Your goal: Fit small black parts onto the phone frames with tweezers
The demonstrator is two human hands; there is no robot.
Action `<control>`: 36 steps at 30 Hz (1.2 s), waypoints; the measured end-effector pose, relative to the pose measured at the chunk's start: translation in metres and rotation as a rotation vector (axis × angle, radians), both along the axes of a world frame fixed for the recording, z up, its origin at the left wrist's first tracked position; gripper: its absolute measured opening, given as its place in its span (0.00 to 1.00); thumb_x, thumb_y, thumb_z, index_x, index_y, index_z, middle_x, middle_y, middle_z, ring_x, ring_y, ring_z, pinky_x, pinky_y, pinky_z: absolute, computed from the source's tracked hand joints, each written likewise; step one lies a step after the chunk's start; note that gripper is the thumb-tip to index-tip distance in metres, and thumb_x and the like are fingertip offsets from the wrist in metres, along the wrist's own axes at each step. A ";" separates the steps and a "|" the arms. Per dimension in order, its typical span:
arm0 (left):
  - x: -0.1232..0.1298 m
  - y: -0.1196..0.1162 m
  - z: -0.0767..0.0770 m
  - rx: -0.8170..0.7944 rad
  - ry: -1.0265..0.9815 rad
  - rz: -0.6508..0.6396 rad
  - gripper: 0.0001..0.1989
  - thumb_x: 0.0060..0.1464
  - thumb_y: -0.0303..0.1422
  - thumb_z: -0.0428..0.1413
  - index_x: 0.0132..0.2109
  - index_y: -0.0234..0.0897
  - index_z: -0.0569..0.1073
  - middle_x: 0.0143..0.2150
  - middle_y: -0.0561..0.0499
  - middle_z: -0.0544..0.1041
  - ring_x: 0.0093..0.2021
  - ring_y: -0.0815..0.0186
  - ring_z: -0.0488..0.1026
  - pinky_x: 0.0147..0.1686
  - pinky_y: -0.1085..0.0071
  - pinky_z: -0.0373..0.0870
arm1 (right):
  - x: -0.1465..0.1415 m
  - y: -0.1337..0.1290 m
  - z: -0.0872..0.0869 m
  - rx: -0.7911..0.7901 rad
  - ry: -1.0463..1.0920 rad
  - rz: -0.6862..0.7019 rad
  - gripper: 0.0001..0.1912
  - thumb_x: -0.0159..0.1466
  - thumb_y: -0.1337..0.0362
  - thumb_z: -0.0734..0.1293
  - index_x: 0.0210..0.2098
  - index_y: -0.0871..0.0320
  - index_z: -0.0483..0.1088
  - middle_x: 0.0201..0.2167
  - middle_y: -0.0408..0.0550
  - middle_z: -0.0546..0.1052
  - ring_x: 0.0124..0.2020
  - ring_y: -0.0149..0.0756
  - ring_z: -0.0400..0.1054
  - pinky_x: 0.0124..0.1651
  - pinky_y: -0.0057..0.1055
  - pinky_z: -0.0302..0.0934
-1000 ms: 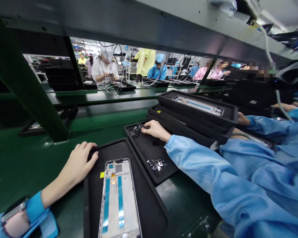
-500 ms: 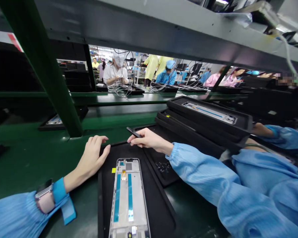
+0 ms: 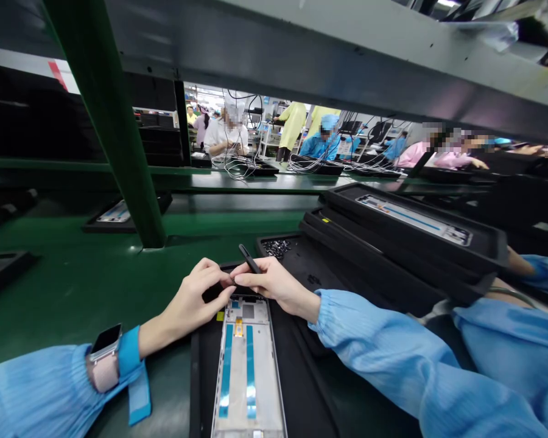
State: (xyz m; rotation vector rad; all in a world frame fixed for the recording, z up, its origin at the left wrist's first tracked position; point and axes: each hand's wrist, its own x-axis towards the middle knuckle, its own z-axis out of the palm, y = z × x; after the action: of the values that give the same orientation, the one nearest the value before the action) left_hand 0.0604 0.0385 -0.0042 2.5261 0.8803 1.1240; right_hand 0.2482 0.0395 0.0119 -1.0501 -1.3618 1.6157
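My left hand (image 3: 194, 301) and my right hand (image 3: 271, 283) meet above the top end of a silver phone mid-frame (image 3: 248, 371) with blue strips, which lies in a black tray (image 3: 197, 389). The right hand grips slim black tweezers (image 3: 249, 258). The left thumb and fingertips pinch together, and anything small between them is hidden. Behind, a black tray (image 3: 317, 258) holds a heap of small dark parts (image 3: 276, 248). A stack of black trays (image 3: 411, 234) stands to the right, with another phone frame (image 3: 413, 219) on top.
A green steel upright (image 3: 114, 134) rises left of my hands from the green workbench (image 3: 68, 292). A grey shelf beam (image 3: 301, 55) runs overhead. A co-worker's blue sleeve (image 3: 545, 274) lies at the right. Further workers and cables stand beyond the bench.
My hands have come together over the phone frame, the right bringing the tweezers in from the parts tray. The left fingers have closed to a pinch. The whole view has shifted right.
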 end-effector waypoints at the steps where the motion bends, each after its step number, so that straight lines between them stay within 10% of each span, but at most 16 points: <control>1: 0.000 0.000 0.000 0.011 -0.022 -0.008 0.03 0.55 0.28 0.52 0.35 0.35 0.70 0.30 0.50 0.72 0.36 0.65 0.65 0.36 0.69 0.67 | -0.001 -0.001 -0.001 0.013 0.010 0.003 0.12 0.48 0.62 0.72 0.31 0.63 0.75 0.13 0.35 0.63 0.15 0.18 0.47 0.18 0.23 0.34; 22: 0.001 -0.002 0.008 0.046 0.012 -0.051 0.05 0.53 0.25 0.51 0.32 0.34 0.71 0.28 0.50 0.74 0.34 0.65 0.63 0.35 0.69 0.66 | -0.002 -0.013 0.009 0.617 -0.464 -0.056 0.07 0.54 0.66 0.66 0.28 0.64 0.74 0.24 0.44 0.73 0.25 0.27 0.63 0.28 0.22 0.56; 36: -0.020 -0.018 0.004 -0.203 0.384 -0.125 0.18 0.60 0.34 0.46 0.55 0.35 0.64 0.54 0.45 0.68 0.54 0.58 0.59 0.54 0.58 0.59 | 0.005 -0.021 0.004 0.418 -0.591 0.000 0.03 0.52 0.70 0.64 0.25 0.63 0.70 0.24 0.44 0.73 0.22 0.27 0.67 0.26 0.22 0.59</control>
State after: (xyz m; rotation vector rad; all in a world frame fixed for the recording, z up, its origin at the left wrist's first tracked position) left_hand 0.0407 0.0206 -0.0006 2.6198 0.8560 0.4906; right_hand 0.2530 0.0185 0.0156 -1.3093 -1.9749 0.9724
